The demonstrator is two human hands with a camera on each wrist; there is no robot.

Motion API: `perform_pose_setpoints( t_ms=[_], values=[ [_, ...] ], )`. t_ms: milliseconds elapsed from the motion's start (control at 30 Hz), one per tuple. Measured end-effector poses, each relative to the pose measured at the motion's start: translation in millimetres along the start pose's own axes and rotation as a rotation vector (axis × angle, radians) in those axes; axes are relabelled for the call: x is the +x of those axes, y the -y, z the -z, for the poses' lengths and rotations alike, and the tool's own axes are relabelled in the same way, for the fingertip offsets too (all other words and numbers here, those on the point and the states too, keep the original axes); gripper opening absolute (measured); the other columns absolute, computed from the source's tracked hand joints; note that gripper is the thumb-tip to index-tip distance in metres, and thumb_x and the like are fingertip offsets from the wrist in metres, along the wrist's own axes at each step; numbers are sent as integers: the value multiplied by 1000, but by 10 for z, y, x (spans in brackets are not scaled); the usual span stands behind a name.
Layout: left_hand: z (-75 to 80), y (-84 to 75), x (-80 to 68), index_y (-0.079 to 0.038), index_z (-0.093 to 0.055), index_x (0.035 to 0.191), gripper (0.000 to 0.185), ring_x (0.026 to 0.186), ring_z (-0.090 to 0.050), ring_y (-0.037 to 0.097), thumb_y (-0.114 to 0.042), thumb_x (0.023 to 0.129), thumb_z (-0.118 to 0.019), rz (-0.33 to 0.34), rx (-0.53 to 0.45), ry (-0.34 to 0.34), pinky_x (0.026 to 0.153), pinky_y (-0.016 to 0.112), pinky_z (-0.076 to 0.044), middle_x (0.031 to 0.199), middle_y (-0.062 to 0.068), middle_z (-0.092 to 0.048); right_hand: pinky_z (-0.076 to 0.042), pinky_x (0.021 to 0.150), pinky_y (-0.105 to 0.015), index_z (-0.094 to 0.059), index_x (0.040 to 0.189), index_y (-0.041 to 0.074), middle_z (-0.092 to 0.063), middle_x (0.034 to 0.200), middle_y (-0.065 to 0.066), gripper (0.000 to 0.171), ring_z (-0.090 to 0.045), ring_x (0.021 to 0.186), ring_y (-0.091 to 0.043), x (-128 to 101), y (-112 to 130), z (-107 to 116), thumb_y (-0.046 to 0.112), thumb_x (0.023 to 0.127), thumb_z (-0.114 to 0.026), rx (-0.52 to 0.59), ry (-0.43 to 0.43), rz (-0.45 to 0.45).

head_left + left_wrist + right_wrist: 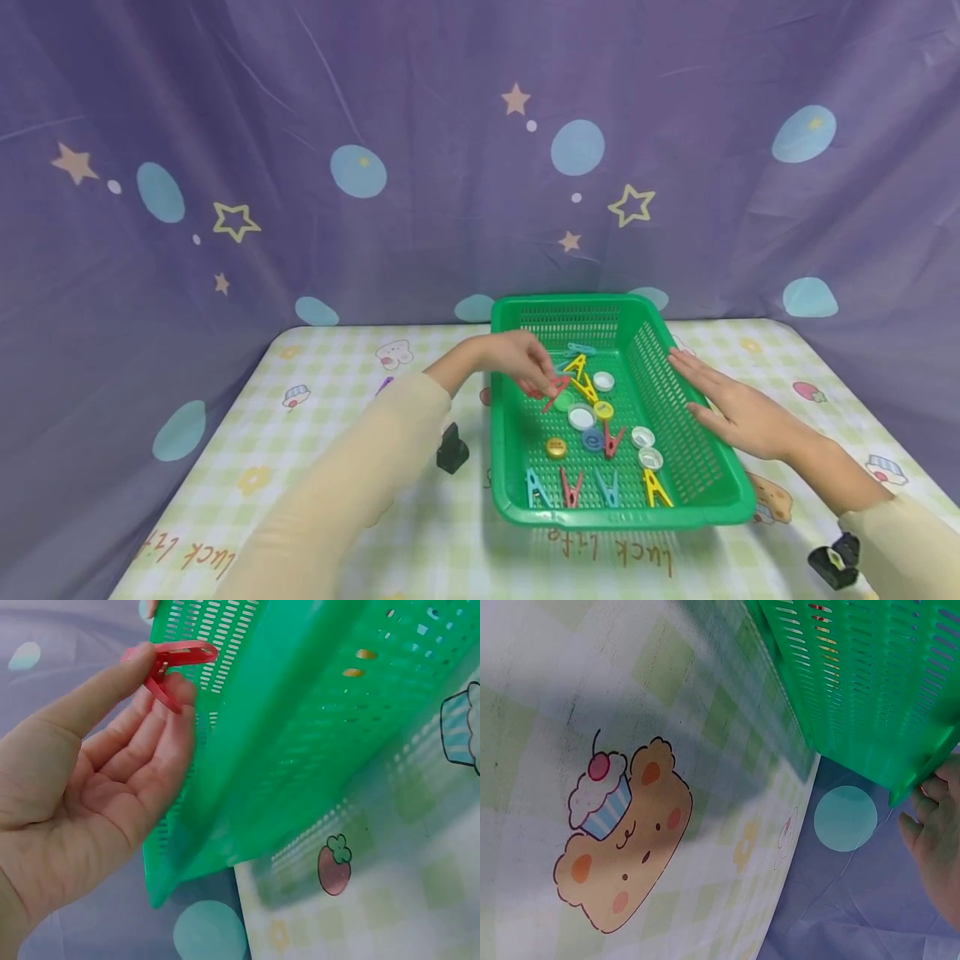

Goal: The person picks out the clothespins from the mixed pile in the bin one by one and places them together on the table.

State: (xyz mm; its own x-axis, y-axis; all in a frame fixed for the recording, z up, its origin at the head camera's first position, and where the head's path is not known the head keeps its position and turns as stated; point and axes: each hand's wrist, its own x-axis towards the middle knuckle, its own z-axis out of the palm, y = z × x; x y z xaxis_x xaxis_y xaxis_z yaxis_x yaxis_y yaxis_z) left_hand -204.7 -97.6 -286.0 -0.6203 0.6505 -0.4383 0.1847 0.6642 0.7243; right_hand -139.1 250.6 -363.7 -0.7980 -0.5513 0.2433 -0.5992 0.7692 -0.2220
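A green slotted plastic basket (pixel 723 479) stands on the table. Inside lie several coloured clothes pegs and bottle caps, among them a yellow peg (pixel 581 377) and a white cap (pixel 581 417). My left hand (pixel 525 363) reaches over the basket's left wall and pinches a red peg (pixel 557 390) between thumb and fingers; the left wrist view shows this red peg (pixel 171 661) at my fingertips beside the basket wall (pixel 315 712). My right hand (pixel 731 404) lies flat with straight fingers against the basket's right rim; its fingers (pixel 930 817) touch the basket edge (pixel 922 761).
The table carries a checked cloth with cartoon prints (pixel 337 367) and a purple starred curtain (pixel 375 167) hangs behind it. A small black clip (pixel 452 450) sits left of the basket. Another black object (pixel 834 562) lies near the right sleeve.
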Motion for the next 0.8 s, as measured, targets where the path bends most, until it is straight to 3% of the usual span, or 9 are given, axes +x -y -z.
perform_pose_setpoints(
  t_ms=[267,467,533,600,667,733,800],
  values=[
    [61,113,-104,-10,-74,99,18,81,-67,9,-20,83,-75,-2,-107,-77,89,37,-58,88,1,-74,-43,98,-57,-23,153,11,-25,159,-14,65,-30,146,-27,8,3,8,24,97,-53,-7,6,-5],
    [109,153,-212,-11,-74,100,19,82,-64,9,-21,84,-75,1,-93,-110,79,25,-56,89,0,-73,-43,99,-56,-23,153,12,-26,160,-14,65,-28,147,-22,6,4,0,25,97,-53,-11,5,-8],
    [118,170,-253,-10,-74,102,20,81,-64,9,-20,85,-74,2,-108,-119,80,25,-57,90,0,-73,-41,107,-47,-23,153,12,-26,160,-13,65,-25,148,-18,1,2,-3,25,97,-53,-15,-1,-9],
    [123,199,-294,-8,-73,103,20,81,-65,9,-19,85,-73,0,-134,-133,81,26,-57,91,1,-74,-32,117,-28,-24,153,13,-26,160,-12,65,-22,149,-13,-4,-1,-8,25,97,-53,-15,-9,-6],
    [124,234,-343,-7,-73,104,21,82,-65,9,-17,85,-73,2,-153,-163,82,27,-57,91,1,-74,-22,116,-11,-24,153,13,-26,160,-12,64,-20,149,-9,-6,-4,-12,25,97,-53,-18,-18,-2],
    [118,275,-393,-5,-72,105,22,82,-67,9,-16,85,-73,6,-178,-191,84,28,-58,91,1,-74,-22,115,-10,-24,153,13,-26,160,-12,64,-19,148,-7,-7,-5,-14,25,97,-53,-20,-21,2],
    [107,322,-446,-6,-72,106,24,82,-67,9,-16,85,-73,7,-189,-229,86,30,-58,90,0,-74,-33,114,-22,-24,153,14,-26,160,-11,65,-20,148,-8,-5,-4,-13,25,97,-54,-26,-20,-1]
  ],
)
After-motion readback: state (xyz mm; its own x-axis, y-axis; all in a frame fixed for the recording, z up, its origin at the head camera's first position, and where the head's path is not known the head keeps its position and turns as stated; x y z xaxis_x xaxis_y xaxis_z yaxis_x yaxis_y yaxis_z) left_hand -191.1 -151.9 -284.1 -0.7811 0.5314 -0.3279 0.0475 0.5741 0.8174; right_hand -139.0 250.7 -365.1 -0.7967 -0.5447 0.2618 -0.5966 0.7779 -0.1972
